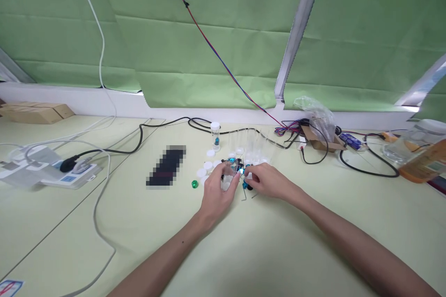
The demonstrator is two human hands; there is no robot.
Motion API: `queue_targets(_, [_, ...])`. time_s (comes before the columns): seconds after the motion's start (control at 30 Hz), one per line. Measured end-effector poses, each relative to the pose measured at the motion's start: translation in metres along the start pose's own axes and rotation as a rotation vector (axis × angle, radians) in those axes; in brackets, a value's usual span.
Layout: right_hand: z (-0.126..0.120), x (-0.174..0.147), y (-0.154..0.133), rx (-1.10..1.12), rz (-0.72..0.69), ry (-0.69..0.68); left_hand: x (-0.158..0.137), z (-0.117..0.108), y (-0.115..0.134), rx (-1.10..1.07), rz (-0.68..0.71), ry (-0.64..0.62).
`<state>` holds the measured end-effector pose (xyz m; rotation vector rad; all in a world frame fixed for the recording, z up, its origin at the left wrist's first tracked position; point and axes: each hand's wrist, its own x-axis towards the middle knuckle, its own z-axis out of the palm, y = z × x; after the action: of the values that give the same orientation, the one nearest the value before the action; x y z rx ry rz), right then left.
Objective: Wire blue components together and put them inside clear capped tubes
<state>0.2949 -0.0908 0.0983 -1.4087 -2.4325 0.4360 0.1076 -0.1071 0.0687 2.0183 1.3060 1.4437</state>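
Note:
My left hand [216, 190] is curled round a clear plastic tube [230, 169], which lies tilted with its mouth toward my other hand. Close beside it, the fingers of my right hand [266, 180] are pinched together at small blue and black parts [245, 185]; what they grip is too small to make out. Below the fingers lies a thin hex key [244, 196]. Several white round caps [208, 165] and a green metal part [194, 184] sit left of my hands. Behind stands a capped clear tube [215, 137] with a blue part inside.
Several clear tubes [252, 141] stand behind my hands. A pixelated dark rectangle [166, 165] and a white power strip [69, 178] lie to the left. At right are an open cardboard box [322, 140], a black cable [369, 174] and an orange bottle [425, 162].

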Motion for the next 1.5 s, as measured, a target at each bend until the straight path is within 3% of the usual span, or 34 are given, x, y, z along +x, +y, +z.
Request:
queue_targets(0.3, [0.0058,0.0000,0.0011,-0.053,0.013,-0.105,-0.0017,0.0016,-0.0037,-0.005,0.023,-0.001])
queue_targets(1.27, [0.0044,-0.0016,-0.0011,-0.046,-0.002,-0.118,-0.0020,0.0026,-0.0017,-0.028,0.024,-0.029])
queue_targets(1.5, [0.0063,-0.0018,0.0021,-0.038,-0.022,-0.109,0.0002,0.0027,0.0005,-0.148,-0.111,-0.059])
